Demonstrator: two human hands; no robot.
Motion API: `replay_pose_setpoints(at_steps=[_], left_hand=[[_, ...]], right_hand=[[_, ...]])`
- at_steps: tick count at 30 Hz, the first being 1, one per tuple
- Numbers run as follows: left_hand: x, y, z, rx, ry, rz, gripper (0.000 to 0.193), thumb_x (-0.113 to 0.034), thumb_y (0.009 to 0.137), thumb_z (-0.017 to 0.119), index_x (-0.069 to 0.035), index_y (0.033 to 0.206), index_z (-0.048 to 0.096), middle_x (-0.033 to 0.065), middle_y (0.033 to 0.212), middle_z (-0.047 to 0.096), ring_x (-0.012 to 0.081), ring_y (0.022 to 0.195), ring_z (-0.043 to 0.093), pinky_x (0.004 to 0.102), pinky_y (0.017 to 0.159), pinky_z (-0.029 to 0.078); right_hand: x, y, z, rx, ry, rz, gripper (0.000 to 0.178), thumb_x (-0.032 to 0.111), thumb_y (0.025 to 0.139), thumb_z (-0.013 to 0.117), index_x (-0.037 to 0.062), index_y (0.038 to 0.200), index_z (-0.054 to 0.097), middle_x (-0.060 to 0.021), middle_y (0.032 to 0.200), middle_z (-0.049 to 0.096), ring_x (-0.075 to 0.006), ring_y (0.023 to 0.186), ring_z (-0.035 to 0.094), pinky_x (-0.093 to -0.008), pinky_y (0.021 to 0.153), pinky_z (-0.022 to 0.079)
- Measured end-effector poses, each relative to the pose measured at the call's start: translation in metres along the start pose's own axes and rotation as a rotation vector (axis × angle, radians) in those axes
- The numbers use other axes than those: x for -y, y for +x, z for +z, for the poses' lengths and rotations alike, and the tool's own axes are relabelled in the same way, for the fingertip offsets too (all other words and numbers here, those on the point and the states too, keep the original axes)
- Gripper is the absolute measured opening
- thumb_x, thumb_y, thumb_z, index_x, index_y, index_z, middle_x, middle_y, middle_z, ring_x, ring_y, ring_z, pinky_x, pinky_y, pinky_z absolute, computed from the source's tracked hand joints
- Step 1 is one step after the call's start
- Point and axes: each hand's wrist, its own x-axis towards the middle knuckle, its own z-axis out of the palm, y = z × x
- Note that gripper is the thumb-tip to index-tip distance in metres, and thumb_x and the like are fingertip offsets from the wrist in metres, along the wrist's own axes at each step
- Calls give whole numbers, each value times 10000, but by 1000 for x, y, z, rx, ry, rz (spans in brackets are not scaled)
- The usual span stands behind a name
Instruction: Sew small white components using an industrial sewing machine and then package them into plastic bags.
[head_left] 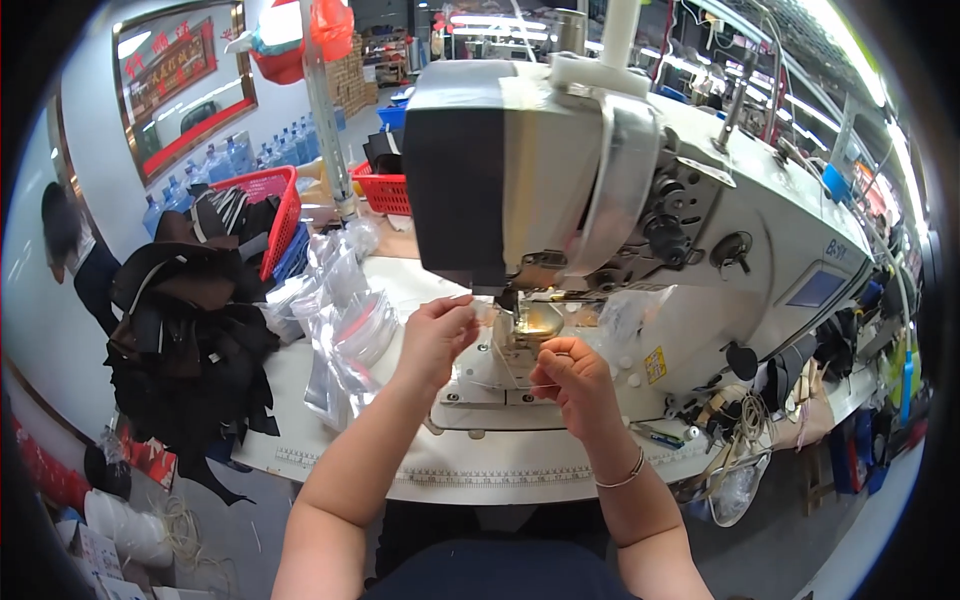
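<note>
A large white sewing machine (690, 230) with a dark front cover stands before me. My left hand (438, 338) is raised just left of its needle area (512, 305), thumb and fingertips pinched together; what they hold is too small to make out. To the right of the needle and nearer to me, my right hand (575, 380) is closed in a pinch. A thin pale thread (500, 386) runs across the metal plate (480, 397) toward its fingertips. Shiny metal parts by the needle (540, 322) are lit up between the two hands.
Clear plastic bags (350, 335) lie left of my left forearm. Black cut pieces (190, 330) hang over the table's left side, beside a red basket (285, 215). A ruler strip (480, 478) follows the front edge. Cords (740, 430) and small tools (665, 433) lie at the right.
</note>
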Motion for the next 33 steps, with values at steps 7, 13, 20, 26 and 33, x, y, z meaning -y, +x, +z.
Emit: replay_pose_setpoints(at_steps=[7, 13, 20, 26, 33], left_hand=[[-13, 5, -9, 35, 2, -20, 171, -19, 771, 634, 6, 924, 561, 53, 779, 570, 107, 665, 573, 201, 639, 530], [-17, -1, 21, 205, 127, -156, 120, -34, 781, 576, 23, 886, 576, 84, 810, 605, 161, 717, 617, 273, 667, 533], [-20, -2, 24, 236, 322, -160, 140, -8, 768, 569, 14, 903, 598, 78, 835, 610, 160, 697, 609, 269, 635, 538], [-17, 2, 20, 258, 248, -162, 102, 11, 758, 591, -4, 858, 574, 63, 831, 601, 154, 677, 608, 265, 600, 540], [-23, -1, 26, 228, 287, -226, 146, 27, 748, 611, 4, 890, 584, 75, 837, 607, 152, 675, 615, 259, 596, 548]], right_hand=[[6, -1, 7, -95, 78, -37, 167, 121, 851, 602, 29, 930, 486, -57, 761, 590, -116, 650, 592, -248, 575, 521], [11, -29, -33, -115, -14, -182, 98, 1, 824, 594, 6, 855, 501, -80, 706, 595, -145, 633, 607, -252, 556, 521], [8, -47, -33, -8, -153, -94, 110, -44, 823, 579, -6, 882, 493, -83, 755, 610, -148, 697, 634, -263, 631, 545], [13, -40, -40, 84, -241, -126, 102, -45, 814, 588, -8, 866, 508, -70, 753, 615, -132, 690, 631, -236, 639, 529], [11, -40, -43, 94, -211, -90, 101, -45, 805, 599, -3, 851, 519, -53, 745, 611, -115, 697, 621, -226, 636, 519]])
